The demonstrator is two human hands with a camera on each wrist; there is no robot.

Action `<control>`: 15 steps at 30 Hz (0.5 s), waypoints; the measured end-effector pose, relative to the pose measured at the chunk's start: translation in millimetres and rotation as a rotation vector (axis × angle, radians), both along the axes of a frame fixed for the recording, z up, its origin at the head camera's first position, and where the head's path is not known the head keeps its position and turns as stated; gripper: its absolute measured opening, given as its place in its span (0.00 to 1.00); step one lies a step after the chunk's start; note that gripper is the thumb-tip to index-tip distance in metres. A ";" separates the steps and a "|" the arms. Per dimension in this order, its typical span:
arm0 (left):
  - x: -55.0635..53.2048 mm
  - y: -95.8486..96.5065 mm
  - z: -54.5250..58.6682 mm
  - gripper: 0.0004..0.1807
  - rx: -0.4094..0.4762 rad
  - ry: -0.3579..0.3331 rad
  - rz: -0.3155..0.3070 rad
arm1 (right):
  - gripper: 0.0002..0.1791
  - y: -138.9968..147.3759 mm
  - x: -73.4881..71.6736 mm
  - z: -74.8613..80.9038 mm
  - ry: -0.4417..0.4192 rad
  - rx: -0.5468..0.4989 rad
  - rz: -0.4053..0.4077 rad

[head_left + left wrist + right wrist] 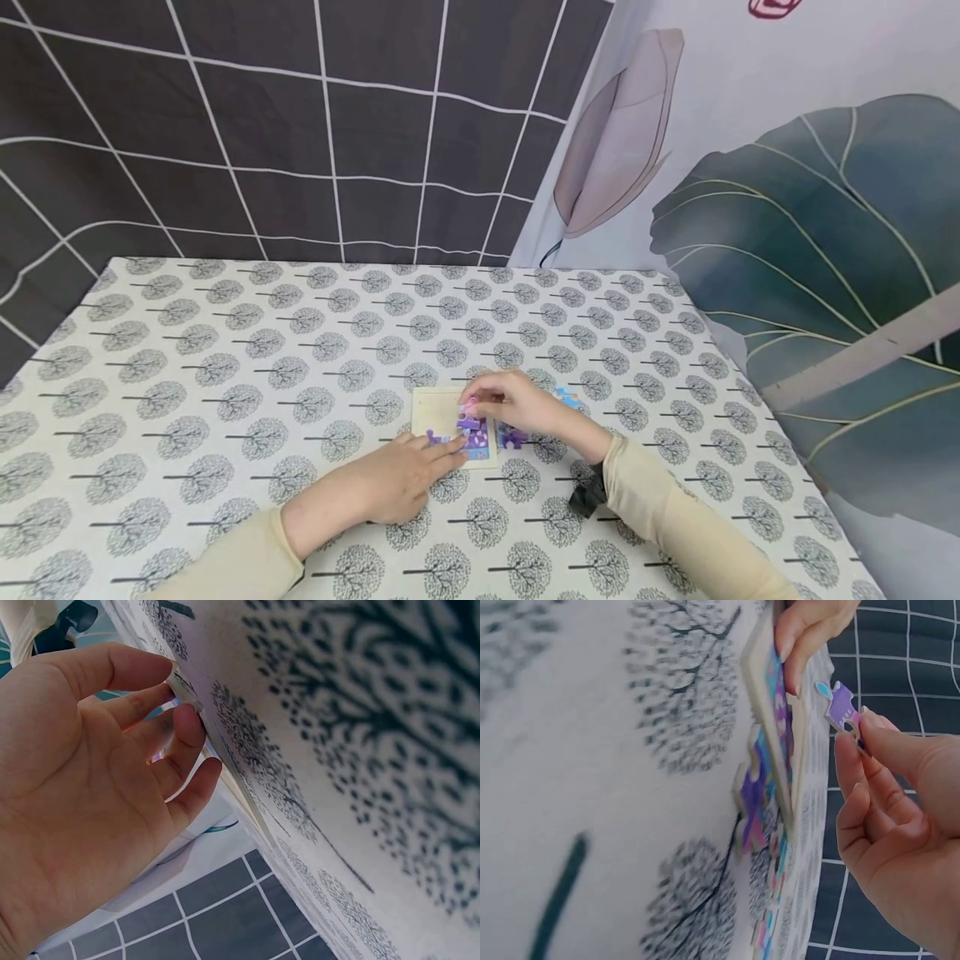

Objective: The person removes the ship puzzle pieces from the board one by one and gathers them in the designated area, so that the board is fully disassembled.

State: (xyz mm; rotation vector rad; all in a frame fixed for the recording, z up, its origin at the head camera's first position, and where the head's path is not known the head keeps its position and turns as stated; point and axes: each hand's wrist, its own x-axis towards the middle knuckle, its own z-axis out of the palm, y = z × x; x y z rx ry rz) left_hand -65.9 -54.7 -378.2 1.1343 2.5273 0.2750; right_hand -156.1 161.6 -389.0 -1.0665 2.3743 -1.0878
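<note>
A square wooden puzzle tray lies on the table, its near side fitted with purple and blue pieces and its far left part bare. My left hand reaches in from the left, its extended fingers resting on the fitted pieces along the near edge. In the left wrist view that hand shows its palm, fingers loosely bent at the tray's edge. Above the tray, my right hand pinches a purple jigsaw piece with a pink part and a blue tip between thumb and fingertips.
Just right of the tray lies a loose purple piece. Farther right, blue and orange pieces are partly hidden behind the right wrist. A tree-print cloth covers the table; a dark grid-patterned curtain hangs behind it.
</note>
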 end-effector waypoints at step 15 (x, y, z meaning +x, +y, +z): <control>1.0 1.8 1.8 0.33 -0.006 -0.044 0.028 | 0.09 24.1 7.2 3.8 -0.006 0.043 -0.066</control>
